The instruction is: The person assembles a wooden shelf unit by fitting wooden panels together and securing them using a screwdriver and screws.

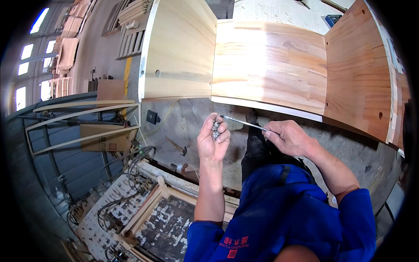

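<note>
My left hand (212, 146) is raised palm up, its fingers curled round several small shiny metal fittings (216, 129) whose exact kind I cannot make out. My right hand (289, 137) grips a screwdriver (244, 122), its handle hidden in my fist. The thin metal shaft points left, and its dark tip is at the thumb and fingertips of my left hand. Just beyond both hands stands an open wooden carcass: a pale left panel (179, 52) with a round hole, a middle board (270, 65), and a browner right panel (360, 70) with small holes.
A hammer (178, 146) and a dark square object (152, 117) lie on the concrete floor. At lower left is a worn machine table (168, 227) with a wooden frame and cables. A slim wooden frame (83, 114) leans at the left. Behind the carcass is a white surface (279, 12).
</note>
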Demonstrator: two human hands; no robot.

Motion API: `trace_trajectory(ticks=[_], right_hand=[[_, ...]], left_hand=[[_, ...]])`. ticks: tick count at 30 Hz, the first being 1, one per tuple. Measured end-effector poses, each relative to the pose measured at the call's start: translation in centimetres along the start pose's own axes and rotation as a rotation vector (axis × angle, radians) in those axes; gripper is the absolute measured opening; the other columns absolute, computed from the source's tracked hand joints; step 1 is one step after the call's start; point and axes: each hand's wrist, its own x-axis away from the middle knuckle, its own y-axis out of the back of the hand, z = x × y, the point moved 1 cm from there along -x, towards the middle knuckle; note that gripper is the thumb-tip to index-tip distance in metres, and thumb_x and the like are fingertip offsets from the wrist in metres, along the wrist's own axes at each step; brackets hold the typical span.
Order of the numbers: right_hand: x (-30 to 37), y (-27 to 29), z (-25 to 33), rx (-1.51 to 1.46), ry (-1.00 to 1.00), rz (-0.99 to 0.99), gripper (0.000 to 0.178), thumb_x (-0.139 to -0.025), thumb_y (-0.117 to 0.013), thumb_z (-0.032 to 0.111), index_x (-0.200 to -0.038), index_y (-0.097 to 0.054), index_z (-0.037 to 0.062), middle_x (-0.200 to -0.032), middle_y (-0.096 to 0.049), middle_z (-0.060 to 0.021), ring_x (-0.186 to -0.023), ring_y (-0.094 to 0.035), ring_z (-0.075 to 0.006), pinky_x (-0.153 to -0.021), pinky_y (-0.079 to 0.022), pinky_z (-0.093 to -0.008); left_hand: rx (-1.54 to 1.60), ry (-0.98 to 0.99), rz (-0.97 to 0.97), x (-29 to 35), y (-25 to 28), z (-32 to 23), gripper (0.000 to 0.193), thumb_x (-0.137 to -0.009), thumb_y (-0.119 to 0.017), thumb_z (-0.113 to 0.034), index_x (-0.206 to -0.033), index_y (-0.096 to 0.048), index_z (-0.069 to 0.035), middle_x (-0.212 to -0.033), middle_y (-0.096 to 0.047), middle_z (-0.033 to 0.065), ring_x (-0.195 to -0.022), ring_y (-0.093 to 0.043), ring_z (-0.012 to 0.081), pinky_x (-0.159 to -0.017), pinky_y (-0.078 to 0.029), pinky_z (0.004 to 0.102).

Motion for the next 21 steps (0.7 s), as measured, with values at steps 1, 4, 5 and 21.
trace_trajectory(ticks=[1, 4, 5, 21], right_hand=[[0.3, -0.1, -0.2, -0.003, -0.015, -0.001, 0.019, -0.097, -0.059, 0.019, -0.096, -0.063, 0.0003, -0.079, -0.061, -0.0213, -0.073, -0.058, -0.0422, -0.065, -0.048, -0.0451], [1.2, 0.1, 0.2, -0.064, -0.091, -0.002, 0.020, -0.096, -0.060, 0.019, -0.099, -0.063, 0.0000, -0.083, -0.064, -0.0202, -0.075, -0.062, -0.0392, -0.067, -0.050, -0.0435], [0.9, 0.6, 1.3, -0.117, -0.125, 0.006, 0.021, -0.095, -0.061, 0.020, -0.101, -0.064, 0.0001, -0.085, -0.066, -0.0201, -0.076, -0.063, -0.0381, -0.069, -0.050, -0.0428], [-3.5, -1.3, 1.9, -0.212, -0.180, -0.147, 0.023, -0.098, -0.055, 0.017, -0.113, -0.062, 0.0016, -0.082, -0.066, -0.0167, -0.073, -0.063, -0.0286, -0.071, -0.050, -0.0388]], left_hand=[[-0.002, -0.002, -0.030, 0.2, -0.9, 0.3, 0.018, -0.092, -0.060, -0.009, -0.108, -0.057, -0.002, -0.083, -0.055, 0.0053, -0.071, -0.049, 0.0157, -0.048, -0.038, 0.0239], [-0.058, 0.022, 0.107, 0.4, -0.9, 0.8, 0.026, -0.089, -0.056, -0.005, -0.114, -0.058, 0.000, -0.085, -0.058, 0.0089, -0.073, -0.050, 0.0174, -0.048, -0.039, 0.0238], [-0.084, 0.030, 0.157, 0.4, -0.7, 1.0, 0.027, -0.088, -0.054, -0.004, -0.115, -0.058, 0.000, -0.085, -0.058, 0.0096, -0.072, -0.050, 0.0177, -0.048, -0.039, 0.0238], [-0.774, -0.080, 0.104, -1.5, -1.6, 2.4, 0.034, -0.100, -0.053, -0.006, -0.132, -0.052, 0.004, -0.078, -0.052, 0.0006, -0.062, -0.041, 0.0045, -0.050, -0.031, 0.0192]])
